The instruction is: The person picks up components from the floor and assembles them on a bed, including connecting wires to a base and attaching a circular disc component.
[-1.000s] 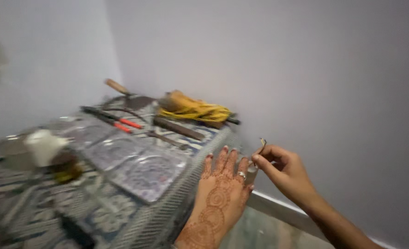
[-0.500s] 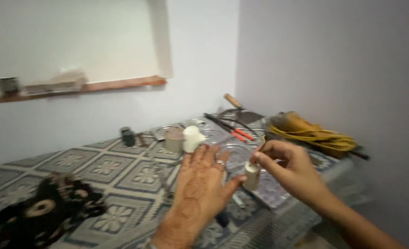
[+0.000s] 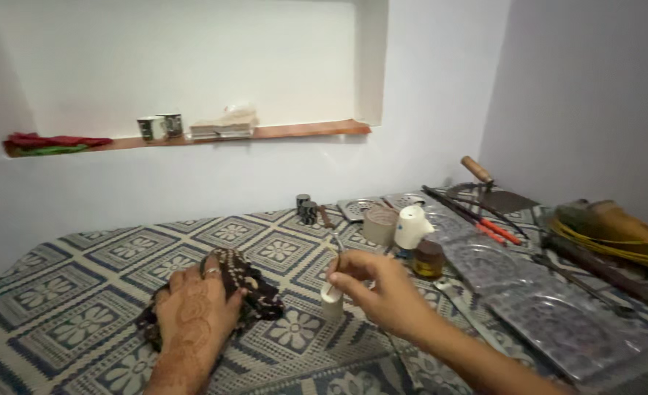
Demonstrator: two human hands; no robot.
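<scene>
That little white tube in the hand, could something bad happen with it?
Maybe. The right hand pinches a small white tube with a thin metal tool poking up; it could prick a finger or slip loose. The small brown jar sits close by that arm and might get knocked over. The left hand rests on the dark cloth.

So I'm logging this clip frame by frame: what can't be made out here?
- Head view: the dark patterned cloth is partly covered by the left hand.
- The small white tube is partly hidden by the right hand.
- The yellow cord is cut off by the right edge.
- The shelf cups are too small to read.
</scene>
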